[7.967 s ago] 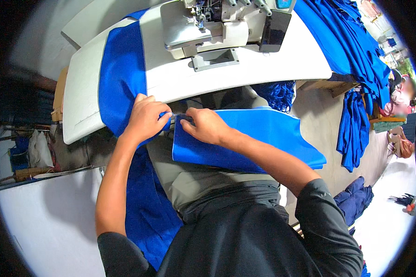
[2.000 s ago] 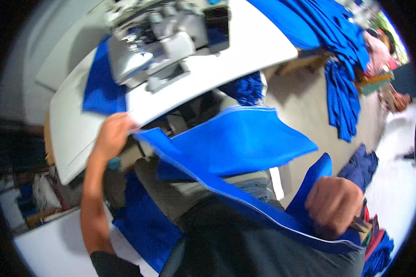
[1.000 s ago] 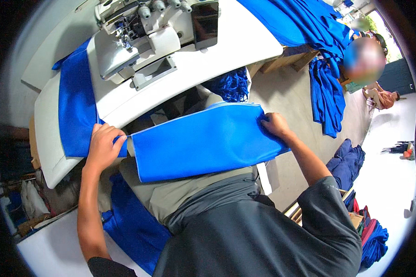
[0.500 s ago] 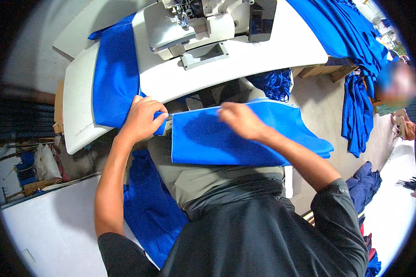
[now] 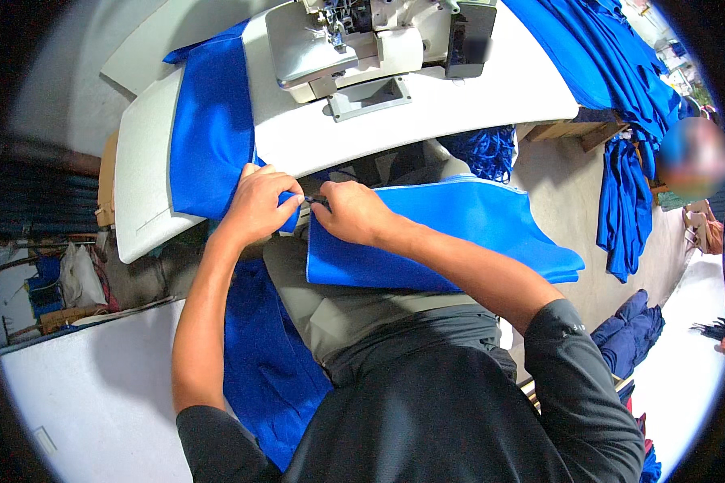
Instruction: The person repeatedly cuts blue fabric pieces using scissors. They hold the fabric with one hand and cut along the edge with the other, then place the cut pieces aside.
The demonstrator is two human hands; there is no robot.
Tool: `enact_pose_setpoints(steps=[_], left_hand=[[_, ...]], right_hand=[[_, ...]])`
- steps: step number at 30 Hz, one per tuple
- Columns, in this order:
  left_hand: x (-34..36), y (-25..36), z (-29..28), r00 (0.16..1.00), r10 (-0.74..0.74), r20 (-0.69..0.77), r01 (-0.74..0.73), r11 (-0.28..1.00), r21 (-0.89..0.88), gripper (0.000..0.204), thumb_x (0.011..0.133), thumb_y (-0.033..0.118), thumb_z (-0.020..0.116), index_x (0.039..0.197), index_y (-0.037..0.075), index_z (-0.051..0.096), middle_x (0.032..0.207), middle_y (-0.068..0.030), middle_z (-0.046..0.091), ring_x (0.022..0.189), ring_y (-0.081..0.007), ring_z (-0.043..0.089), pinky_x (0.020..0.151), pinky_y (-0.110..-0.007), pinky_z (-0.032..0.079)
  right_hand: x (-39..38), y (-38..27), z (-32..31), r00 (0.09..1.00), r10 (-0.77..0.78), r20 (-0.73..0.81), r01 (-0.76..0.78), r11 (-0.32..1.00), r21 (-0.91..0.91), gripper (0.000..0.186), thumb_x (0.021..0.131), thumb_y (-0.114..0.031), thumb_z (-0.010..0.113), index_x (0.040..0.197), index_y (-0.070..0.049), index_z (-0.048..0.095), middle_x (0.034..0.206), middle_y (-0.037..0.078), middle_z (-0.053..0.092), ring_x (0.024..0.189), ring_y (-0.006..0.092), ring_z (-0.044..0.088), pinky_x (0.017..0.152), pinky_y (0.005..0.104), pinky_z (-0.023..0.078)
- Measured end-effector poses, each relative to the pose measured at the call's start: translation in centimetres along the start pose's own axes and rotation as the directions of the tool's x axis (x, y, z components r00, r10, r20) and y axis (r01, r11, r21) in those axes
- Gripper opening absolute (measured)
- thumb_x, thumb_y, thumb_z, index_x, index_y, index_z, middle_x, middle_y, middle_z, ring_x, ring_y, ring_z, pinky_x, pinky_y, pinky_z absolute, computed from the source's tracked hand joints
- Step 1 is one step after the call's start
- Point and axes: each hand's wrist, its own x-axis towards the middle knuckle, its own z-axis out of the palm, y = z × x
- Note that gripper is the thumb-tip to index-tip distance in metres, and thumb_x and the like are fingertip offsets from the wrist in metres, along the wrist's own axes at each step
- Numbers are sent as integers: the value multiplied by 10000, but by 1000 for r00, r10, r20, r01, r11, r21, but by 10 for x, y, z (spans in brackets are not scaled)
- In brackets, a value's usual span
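- The left hand (image 5: pixel 258 208) pinches, thumb against bent forefinger, the gathered end of a long royal-blue cloth panel (image 5: pixel 211 121), which runs up the left part of the white, curved-edge sewing table (image 5: pixel 524 92).
- The right hand (image 5: pixel 353 213) has its fingers curled around a small, slim, dark tool (image 5: pixel 317 199), perhaps thread snips; the fist hides most of it, so I cannot tell whether any blades are apart.
- The 2nd piece, a folded bright-blue cloth panel (image 5: pixel 435 217) with pale edging, lies across the lap, partly under the right forearm.
- The step in hand looks like snipping a thread between the 2 panels; any thread is too fine to make out.
- Best to pinch firmly and draw the edge slightly taut, so the thread stands clear of the cloth.
- Angle the tool's tip away from the left thumb, just beside it.
- Cut near the stitching in 1 clean bite, without nicking the fabric.
- Let the lap carry the folded panel's weight, since a slipping panel could tug the seam.
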Motion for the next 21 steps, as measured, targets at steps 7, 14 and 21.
enact_pose_setpoints(steps=[7,14,21], left_hand=[[10,-1,-2,1000,26,5,-26,1000,3,98,852,212,764,870,118,741,890,-74,711,929,-274,642,879,-423,408],[-8,-14,21,993,-49,-105,46,999,-28,139,886,214,736,930,83,748,957,-148,726,1038,-364,650,1116,-604,335],[4,27,-16,990,-141,-14,141,990,-6,102,795,90,791,795,57,694,855,-131,631,930,-348,539,890,-462,412]], right_hand=[[3,-2,-3,998,2,67,3,997,-72,319,964,-276,622,946,31,706,912,293,723,927,479,708,859,541,570],[1,6,-3,970,-34,241,68,988,-137,216,775,-181,654,720,11,734,794,281,716,763,425,738,717,526,591],[-26,38,-29,994,-109,5,105,968,227,389,884,-338,699,990,37,701,942,284,717,925,468,698,814,530,559]])
